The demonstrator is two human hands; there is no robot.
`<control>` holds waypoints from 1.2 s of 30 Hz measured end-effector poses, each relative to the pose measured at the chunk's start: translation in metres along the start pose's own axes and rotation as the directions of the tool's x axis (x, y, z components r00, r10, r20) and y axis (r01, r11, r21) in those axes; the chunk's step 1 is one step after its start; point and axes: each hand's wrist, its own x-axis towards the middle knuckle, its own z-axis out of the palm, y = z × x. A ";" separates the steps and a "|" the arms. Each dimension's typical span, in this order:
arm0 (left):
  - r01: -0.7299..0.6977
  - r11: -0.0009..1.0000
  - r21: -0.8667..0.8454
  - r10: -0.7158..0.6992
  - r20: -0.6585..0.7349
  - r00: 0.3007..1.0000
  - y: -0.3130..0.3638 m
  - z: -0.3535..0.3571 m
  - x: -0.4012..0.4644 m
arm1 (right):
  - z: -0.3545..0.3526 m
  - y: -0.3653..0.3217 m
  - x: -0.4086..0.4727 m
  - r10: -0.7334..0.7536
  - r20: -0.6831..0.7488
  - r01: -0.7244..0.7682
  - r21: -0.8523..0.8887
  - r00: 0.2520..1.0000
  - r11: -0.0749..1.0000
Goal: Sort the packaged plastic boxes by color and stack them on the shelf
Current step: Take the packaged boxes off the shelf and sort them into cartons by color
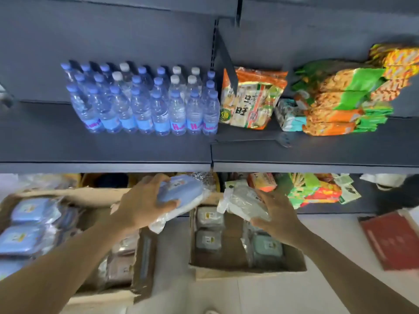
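My left hand [145,200] grips a blue plastic box in clear wrap [181,193], held just below the front edge of the dark shelf [106,152]. My right hand [276,211] holds a white or pale grey wrapped box [243,200] beside it. Below them an open cardboard carton [249,268] holds several grey and greenish wrapped boxes [209,227]. A second carton [140,257] on the left holds brownish boxes. Several blue wrapped boxes [27,225] lie stacked at the far left.
On the shelf stand several water bottles [145,103] and, to the right, snack bags [251,98] and stacked biscuit packs [340,103]. More snack packs [317,191] fill the lower shelf at right. A red book-like item [392,241] lies on the pale floor.
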 end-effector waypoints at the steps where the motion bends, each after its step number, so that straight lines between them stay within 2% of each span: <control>1: 0.010 1.000 -0.004 -0.010 0.010 1.000 -0.013 0.013 -0.002 | 0.018 0.000 0.001 0.005 0.040 -0.004 -0.037 0.999 0.999; 8: 0.093 0.994 -0.064 -0.093 -0.005 0.996 -0.089 0.109 -0.002 | 0.151 0.007 0.048 -0.012 0.230 0.037 -0.105 0.973 0.994; 12: 0.103 0.985 -0.140 -0.115 -0.077 0.990 -0.117 0.162 0.010 | 0.221 0.013 0.085 -0.055 0.263 0.093 -0.136 0.963 0.986; 18: 0.112 0.969 -0.221 -0.151 -0.168 0.974 -0.150 0.222 0.027 | 0.311 0.014 0.135 -0.073 0.203 0.097 -0.109 0.976 0.989; 22: 0.121 0.968 -0.218 -0.160 -0.172 0.972 -0.164 0.241 0.030 | 0.352 0.021 0.157 -0.117 0.122 0.133 -0.126 0.986 0.983; 27: 0.100 0.977 -0.189 -0.128 -0.146 0.981 -0.174 0.249 0.028 | 0.369 0.031 0.158 -0.194 0.150 0.222 -0.196 0.969 0.955; 30: 0.083 0.977 -0.197 -0.112 -0.141 0.984 -0.169 0.244 0.024 | 0.358 0.031 0.155 -0.240 0.235 0.295 -0.236 0.942 0.926; 34: 0.091 0.978 -0.189 -0.122 -0.162 0.979 -0.158 0.227 0.019 | 0.325 0.027 0.149 -0.149 0.347 0.220 -0.176 0.926 0.959; 36: 0.093 0.979 -0.183 -0.125 -0.169 0.978 -0.154 0.212 0.014 | 0.302 0.011 0.146 -0.156 0.271 0.182 -0.075 0.950 0.980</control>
